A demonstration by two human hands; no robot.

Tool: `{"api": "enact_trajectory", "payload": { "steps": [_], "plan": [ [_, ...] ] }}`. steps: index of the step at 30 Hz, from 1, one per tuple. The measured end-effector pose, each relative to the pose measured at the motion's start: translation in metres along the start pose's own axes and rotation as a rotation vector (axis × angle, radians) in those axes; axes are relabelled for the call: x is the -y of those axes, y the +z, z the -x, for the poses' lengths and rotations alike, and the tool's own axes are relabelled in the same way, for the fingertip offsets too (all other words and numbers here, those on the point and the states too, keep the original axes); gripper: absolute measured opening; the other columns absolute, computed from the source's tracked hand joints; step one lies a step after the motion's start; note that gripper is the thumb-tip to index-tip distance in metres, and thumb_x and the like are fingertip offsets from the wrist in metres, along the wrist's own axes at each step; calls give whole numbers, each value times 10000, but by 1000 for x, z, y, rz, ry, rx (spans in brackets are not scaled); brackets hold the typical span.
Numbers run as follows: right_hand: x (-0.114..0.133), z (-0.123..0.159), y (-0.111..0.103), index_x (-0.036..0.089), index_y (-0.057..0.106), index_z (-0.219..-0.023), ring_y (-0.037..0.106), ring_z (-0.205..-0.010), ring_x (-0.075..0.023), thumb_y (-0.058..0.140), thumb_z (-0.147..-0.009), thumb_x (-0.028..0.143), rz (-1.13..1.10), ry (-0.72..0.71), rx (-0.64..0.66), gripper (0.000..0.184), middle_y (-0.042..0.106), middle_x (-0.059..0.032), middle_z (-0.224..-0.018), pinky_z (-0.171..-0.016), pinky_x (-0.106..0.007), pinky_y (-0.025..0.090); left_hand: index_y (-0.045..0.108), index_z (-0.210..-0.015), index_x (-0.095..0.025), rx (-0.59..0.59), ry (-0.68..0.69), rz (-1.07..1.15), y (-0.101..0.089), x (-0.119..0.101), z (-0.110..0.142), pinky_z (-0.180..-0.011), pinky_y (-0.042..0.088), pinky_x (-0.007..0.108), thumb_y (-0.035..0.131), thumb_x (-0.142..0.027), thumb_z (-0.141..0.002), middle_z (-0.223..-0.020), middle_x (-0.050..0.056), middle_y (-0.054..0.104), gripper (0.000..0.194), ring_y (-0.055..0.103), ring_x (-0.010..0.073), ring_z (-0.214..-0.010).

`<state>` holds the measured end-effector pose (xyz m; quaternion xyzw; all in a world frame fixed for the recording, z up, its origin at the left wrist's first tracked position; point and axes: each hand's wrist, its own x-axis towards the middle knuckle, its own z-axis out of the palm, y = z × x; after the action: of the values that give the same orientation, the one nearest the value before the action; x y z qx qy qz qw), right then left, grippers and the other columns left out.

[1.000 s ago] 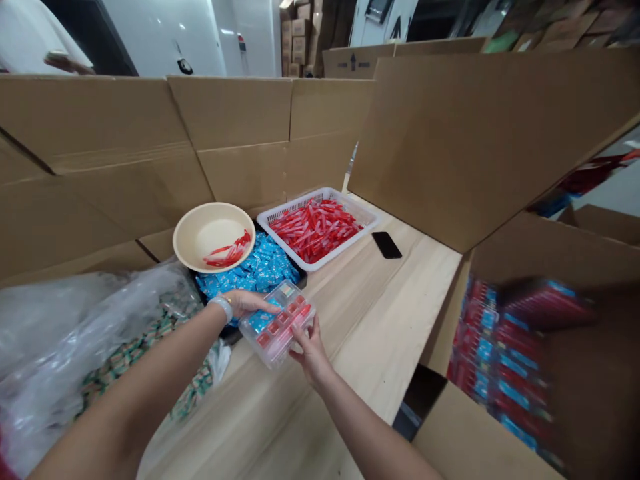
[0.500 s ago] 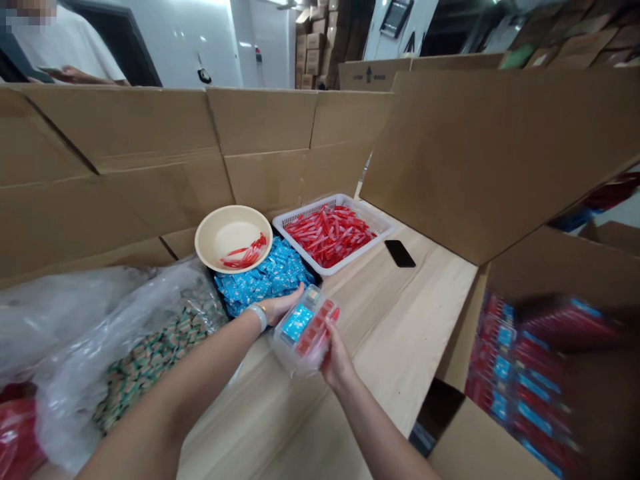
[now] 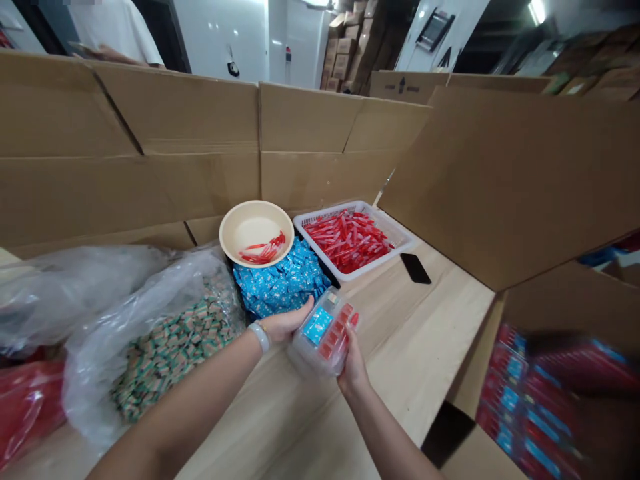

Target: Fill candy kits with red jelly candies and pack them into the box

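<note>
Both my hands hold a transparent plastic compartment box (image 3: pixel 323 339) between them, just in front of a heap of blue sachets (image 3: pixel 280 283). My left hand (image 3: pixel 287 325), with a white wristband (image 3: pixel 260 337), grips the box's left side, its fingertips against the blue sachets. My right hand (image 3: pixel 353 363) supports the box's right side from below. Small compartments in the box show red pieces, and one larger compartment shows blue packaging. Part of the box's lower edge is hidden by my right hand.
On the wooden table (image 3: pixel 405 347) stand a beige bowl (image 3: pixel 254 223) and a white basket (image 3: pixel 333 215), both with red items, beside a black phone (image 3: pixel 415 268). A plastic bag of sachets (image 3: pixel 175 347) lies left; cardboard flaps surround the area. A person (image 3: pixel 115 27) stands behind.
The view has tilted up and shifted, bringing a person into sight at the top left. My hands have turned the box, so its blue compartment now faces up, and moved it slightly away from the blue sachets.
</note>
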<state>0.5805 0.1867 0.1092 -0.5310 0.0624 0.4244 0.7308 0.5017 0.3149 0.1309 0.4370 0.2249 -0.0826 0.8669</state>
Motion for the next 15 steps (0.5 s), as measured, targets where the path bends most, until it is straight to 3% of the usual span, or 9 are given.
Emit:
{"api": "enact_trajectory", "payload": {
  "steps": [2,4,6,9,12,15],
  "plan": [
    [1,3,-5,195,454,-1164,585,-912,-238,522,-696,459,7,8,19,542,642,-63,-985,-813,-407,464,554,-1056,-165,144,-32,161,8,5,7,-973,317,323,246,-658,-724,-1039,51,622,669,519,180,-1034],
    [3,7,-9,194,444,-1176,575,-937,-243,526,-697,451,11,8,50,550,634,-67,-1005,-823,-414,457,542,-1071,-152,204,-3,220,14,9,12,-974,317,319,357,-619,-718,-1046,62,618,614,514,182,-1041],
    [4,10,-11,194,434,-1187,561,-968,-243,520,-704,448,13,6,78,552,625,-67,-1027,-839,-414,448,482,-1143,-200,188,74,231,18,14,13,-937,358,327,551,-462,-697,-1081,42,601,522,534,183,-1013],
    [6,16,-10,187,434,-1192,542,-1001,-243,515,-707,458,12,10,114,561,614,-70,-1051,-854,-410,436,409,-1199,-277,120,83,187,19,23,7,-840,431,329,677,-226,-619,-1092,20,596,641,590,179,-901],
    [10,17,-16,178,465,-1168,543,-995,-254,415,-710,591,13,29,199,619,601,-88,-1070,-838,-427,432,408,-1203,-254,73,27,144,19,32,0,-782,461,339,673,-207,-612,-1022,42,629,649,614,179,-815],
    [15,9,-36,178,514,-1118,550,-977,-261,296,-687,693,64,25,227,707,610,-105,-1047,-825,-450,421,404,-1204,-241,44,11,101,23,32,-4,-773,468,356,672,-189,-602,-1001,53,637,661,613,195,-827]
  ]
}}
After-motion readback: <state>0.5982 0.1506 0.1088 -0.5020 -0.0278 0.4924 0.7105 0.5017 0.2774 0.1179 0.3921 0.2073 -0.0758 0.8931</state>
